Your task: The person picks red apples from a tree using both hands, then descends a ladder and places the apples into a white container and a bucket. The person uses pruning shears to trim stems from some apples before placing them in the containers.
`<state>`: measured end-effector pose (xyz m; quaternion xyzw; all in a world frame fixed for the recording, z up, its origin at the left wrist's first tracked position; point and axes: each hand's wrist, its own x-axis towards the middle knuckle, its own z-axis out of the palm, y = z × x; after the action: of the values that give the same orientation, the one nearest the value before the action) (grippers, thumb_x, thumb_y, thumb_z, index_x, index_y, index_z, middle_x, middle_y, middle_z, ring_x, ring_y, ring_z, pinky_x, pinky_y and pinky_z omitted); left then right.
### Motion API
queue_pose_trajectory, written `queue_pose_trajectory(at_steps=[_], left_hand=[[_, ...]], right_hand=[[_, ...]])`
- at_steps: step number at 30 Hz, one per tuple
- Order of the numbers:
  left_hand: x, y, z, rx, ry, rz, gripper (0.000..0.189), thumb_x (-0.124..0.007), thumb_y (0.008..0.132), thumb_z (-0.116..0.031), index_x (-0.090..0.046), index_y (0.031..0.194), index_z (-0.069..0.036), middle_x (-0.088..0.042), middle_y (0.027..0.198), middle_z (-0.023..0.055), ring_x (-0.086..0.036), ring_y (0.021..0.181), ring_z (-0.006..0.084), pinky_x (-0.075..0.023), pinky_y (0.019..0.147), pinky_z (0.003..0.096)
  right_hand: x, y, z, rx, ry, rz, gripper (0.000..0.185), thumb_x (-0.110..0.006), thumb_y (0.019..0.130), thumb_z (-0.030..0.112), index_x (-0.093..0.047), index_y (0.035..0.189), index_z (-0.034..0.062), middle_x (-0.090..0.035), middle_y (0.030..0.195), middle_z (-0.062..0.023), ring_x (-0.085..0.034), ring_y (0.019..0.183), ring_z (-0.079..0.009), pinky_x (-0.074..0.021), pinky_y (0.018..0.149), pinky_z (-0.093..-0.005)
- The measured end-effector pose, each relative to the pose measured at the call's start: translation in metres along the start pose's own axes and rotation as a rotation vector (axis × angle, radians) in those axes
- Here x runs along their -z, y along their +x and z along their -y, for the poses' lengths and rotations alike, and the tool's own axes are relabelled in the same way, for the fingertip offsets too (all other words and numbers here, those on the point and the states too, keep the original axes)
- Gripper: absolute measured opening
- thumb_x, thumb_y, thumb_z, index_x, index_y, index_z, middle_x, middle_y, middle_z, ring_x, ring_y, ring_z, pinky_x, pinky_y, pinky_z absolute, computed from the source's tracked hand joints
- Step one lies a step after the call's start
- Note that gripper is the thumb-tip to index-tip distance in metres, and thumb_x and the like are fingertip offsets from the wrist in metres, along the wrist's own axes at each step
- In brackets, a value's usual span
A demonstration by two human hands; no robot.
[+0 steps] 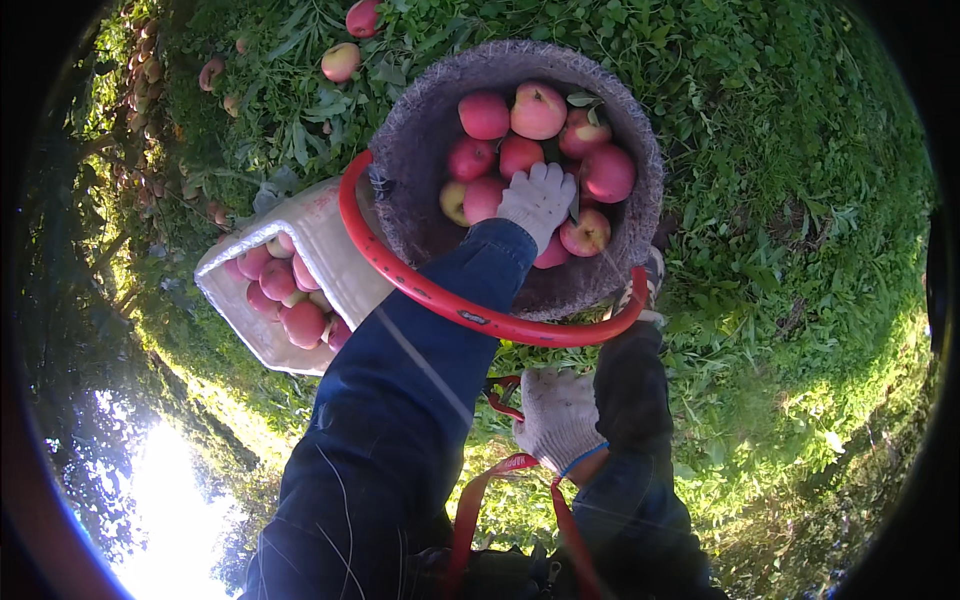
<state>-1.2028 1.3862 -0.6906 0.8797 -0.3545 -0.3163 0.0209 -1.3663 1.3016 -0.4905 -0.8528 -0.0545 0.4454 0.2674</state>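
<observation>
My left hand (536,202), in a pale knit glove, reaches into a deep round bucket with a rough fabric lining (420,120). Its fingers lie over red apples (520,155); its palm is hidden, so whether it grips one cannot be told. A red curved handle (480,316) crosses over my left sleeve. My right hand (559,420), gloved too, is curled below the bucket at a thin red loop (506,401). A red strap (472,495) runs close to its wrist. More apples, some with leaves, lie around my left hand.
Left of the bucket leans a pale bag or lined container (330,217) with apples (304,324) inside. Loose apples (341,62) lie in the grass at the upper left, with more fruit near the far left rim. A shoe (649,281) stands against the bucket's lower right side.
</observation>
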Motion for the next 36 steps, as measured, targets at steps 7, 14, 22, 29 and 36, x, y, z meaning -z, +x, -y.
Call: queue_pose_trajectory(at_steps=[7,14,22,29,36], left_hand=[[0.02,-0.048,0.011,0.353,-0.533,-0.249,0.068,-0.084,0.073,-0.022,-0.055,0.134,-0.011,-0.058,0.126,0.0117,-0.058,0.119,0.0345,-0.0529,0.098,0.0462],[0.035,-0.214,0.058,0.739,-2.635,-0.584,0.065,-0.065,0.093,-0.045,-0.049,0.145,-0.008,-0.06,0.138,0.0174,-0.063,0.12,0.0397,-0.0546,0.098,0.0619],[0.019,-0.266,0.044,1.051,-2.641,-0.569,0.063,-0.064,0.093,-0.047,-0.054,0.139,-0.005,-0.063,0.135,0.0173,-0.065,0.117,0.0406,-0.0574,0.094,0.0568],[0.005,-0.276,0.048,0.631,-2.592,-0.562,0.075,-0.075,0.081,-0.035,-0.051,0.143,0.0,-0.063,0.132,0.0186,-0.062,0.122,0.0361,-0.0504,0.108,0.0491],[-0.001,-0.279,0.051,0.423,-2.521,-0.541,0.089,-0.083,0.071,-0.032,-0.048,0.146,0.0,-0.061,0.134,0.0179,-0.06,0.126,0.0324,-0.0473,0.112,0.0456]], right_hand=[[0.004,-0.004,-0.007,-0.087,-0.032,-0.065,0.045,-0.079,0.07,0.035,-0.066,0.102,0.0063,-0.065,0.09,-0.0105,-0.066,0.082,-0.0299,-0.0481,0.072,-0.0471],[0.015,0.012,0.006,-0.147,0.259,-0.229,0.066,-0.08,0.077,0.031,-0.058,0.133,0.0048,-0.067,0.116,-0.0188,-0.066,0.107,-0.0405,-0.0524,0.091,-0.0519],[0.011,0.026,0.045,0.034,0.199,-0.358,0.075,-0.085,0.073,0.027,-0.055,0.138,0.0065,-0.063,0.115,-0.018,-0.061,0.106,-0.0399,-0.0481,0.094,-0.0526],[0.002,0.035,0.054,0.078,0.138,-0.386,0.072,-0.084,0.073,0.028,-0.055,0.135,0.0089,-0.062,0.11,-0.0145,-0.061,0.101,-0.0377,-0.0481,0.089,-0.0521],[0.004,0.035,0.054,0.03,0.328,-0.217,0.066,-0.083,0.076,0.028,-0.056,0.133,0.006,-0.066,0.105,-0.0173,-0.064,0.099,-0.0398,-0.051,0.087,-0.0519]])
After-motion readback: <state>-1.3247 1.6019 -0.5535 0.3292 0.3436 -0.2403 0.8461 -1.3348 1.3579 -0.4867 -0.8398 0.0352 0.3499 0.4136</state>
